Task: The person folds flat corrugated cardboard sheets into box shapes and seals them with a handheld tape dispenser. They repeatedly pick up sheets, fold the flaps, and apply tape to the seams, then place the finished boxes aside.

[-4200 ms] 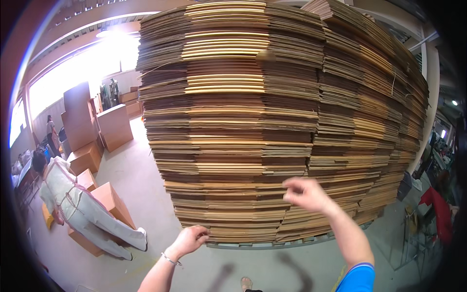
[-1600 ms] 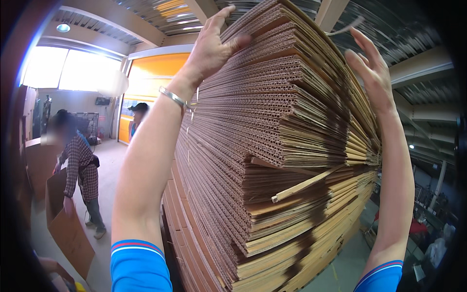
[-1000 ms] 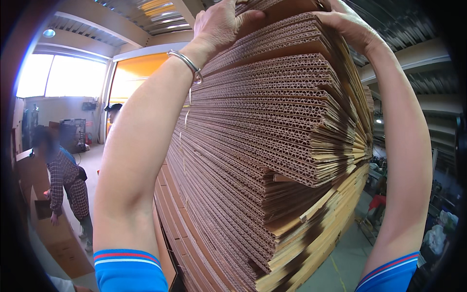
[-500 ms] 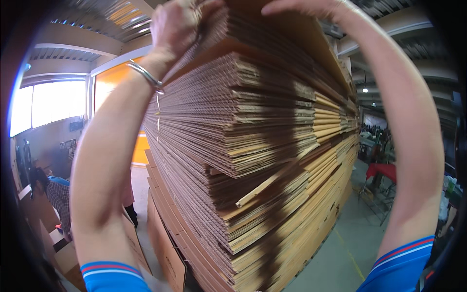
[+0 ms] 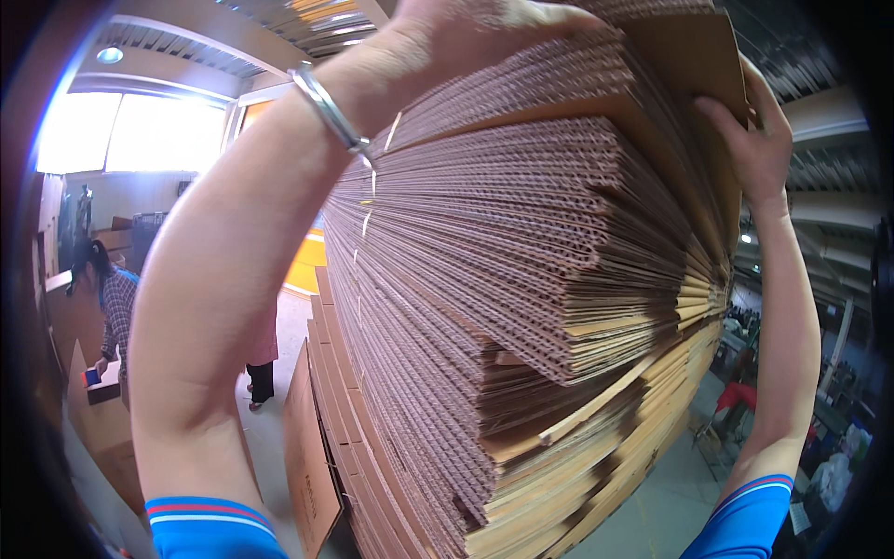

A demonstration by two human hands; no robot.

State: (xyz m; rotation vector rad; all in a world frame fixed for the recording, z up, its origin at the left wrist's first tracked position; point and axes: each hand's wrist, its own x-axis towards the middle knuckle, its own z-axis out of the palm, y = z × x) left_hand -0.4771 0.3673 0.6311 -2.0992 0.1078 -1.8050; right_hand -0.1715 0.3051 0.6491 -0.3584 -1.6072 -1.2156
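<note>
A tall stack of flattened corrugated cardboard boxes fills the middle, its fluted edges facing left and front. At its top, my left hand, a silver bangle on the wrist, lies against the fluted edges of the uppermost sheets. One digit stretches out to the right; the upper part of the hand is cut off by the frame. My right hand grips the right edge of an upper cardboard sheet, thumb on the near face and fingers behind it. A gap shows under the upper sheets, above the rest of the pile.
More flat brown cartons lean at the stack's lower left. A thin cardboard strip sticks out of the front. At far left a person in a checked shirt bends over boxes; another person in pink stands partly behind my left arm.
My left hand has moved right along the top edges, its grip loosened into a stretched digit. My right hand has come down onto the sheet's right edge. The view has turned and the stack sits further right.
</note>
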